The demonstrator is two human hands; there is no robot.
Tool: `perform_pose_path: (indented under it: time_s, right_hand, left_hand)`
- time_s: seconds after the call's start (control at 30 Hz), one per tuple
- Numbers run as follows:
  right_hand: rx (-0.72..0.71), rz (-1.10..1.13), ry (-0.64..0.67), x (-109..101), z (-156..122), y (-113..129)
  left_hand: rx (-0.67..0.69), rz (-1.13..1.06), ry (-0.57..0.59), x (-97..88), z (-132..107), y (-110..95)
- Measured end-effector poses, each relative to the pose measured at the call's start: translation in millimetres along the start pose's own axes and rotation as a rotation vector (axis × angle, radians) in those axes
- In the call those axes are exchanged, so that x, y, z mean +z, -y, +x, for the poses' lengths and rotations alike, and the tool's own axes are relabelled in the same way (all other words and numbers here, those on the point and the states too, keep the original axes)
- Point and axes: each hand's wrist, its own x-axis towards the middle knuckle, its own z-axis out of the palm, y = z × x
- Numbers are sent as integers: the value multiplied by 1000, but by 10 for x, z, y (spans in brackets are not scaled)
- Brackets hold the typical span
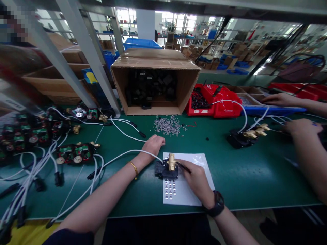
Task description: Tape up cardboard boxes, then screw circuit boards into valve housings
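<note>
A black valve housing (159, 170) with a brass pipe fitting (172, 161) on top rests on a white sheet (199, 160), partly over its left edge. A white cable runs from it to the left. My right hand (198, 180) is closed around a thin dark tool (183, 165), its tip by the brass fitting; its exact kind is unclear. My left hand (153, 144) is just behind the housing, near a pile of small screws (170, 126). Its fingers are curled together, and anything between them is hidden. Rows of shiny round dots (170, 189) show on the sheet.
An open cardboard box (155, 58) of black parts stands at the back, beside red bins (227, 109). Cabled units with green boards (74, 153) crowd the left. Another black unit with brass fittings (241, 137) lies right, near another person's hands (304, 127).
</note>
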Motion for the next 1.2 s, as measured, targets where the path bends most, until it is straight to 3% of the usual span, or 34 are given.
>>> perform_pose_path:
  time_s: [0.13,0.3,0.4,0.5,0.57,0.63,0.73,0.9,1.07,1.2]
  right_hand:
    - [30,26,226,-42,-61,82]
    - [61,-47,215,39,-76,43]
    - [108,-42,110,-133,208,-54]
    - [212,-227,-99,-279,703,-186]
    - [246,-349,-131,-265,1027,-274]
    - [259,-407,-123,-193,1262,-351]
    - [255,-452,-93,-130,1407,-451]
    - [206,-442,2,-274,1395,-583]
    - [185,-496,54,-294,1427,-591]
    - [164,-507,70,-244,1455,-525]
  left_hand:
    - [-274,-392,-33,-70,-336,-37]
    - [-716,-1240,-61,-223,-688,-126]
    - [-807,-1429,-210,-291,-838,-148]
    - [-829,-1512,-330,-272,-891,-156]
    - [-837,-1589,-406,-230,-880,-174]
    - [-835,-1594,-443,-194,-858,-199]
    - [-795,-1416,-329,-175,-844,-217]
    - [-676,-1032,-103,-152,-795,-172]
    - [-568,-789,-47,-79,-707,-117]
    - [-522,-738,-26,-38,-725,-123]
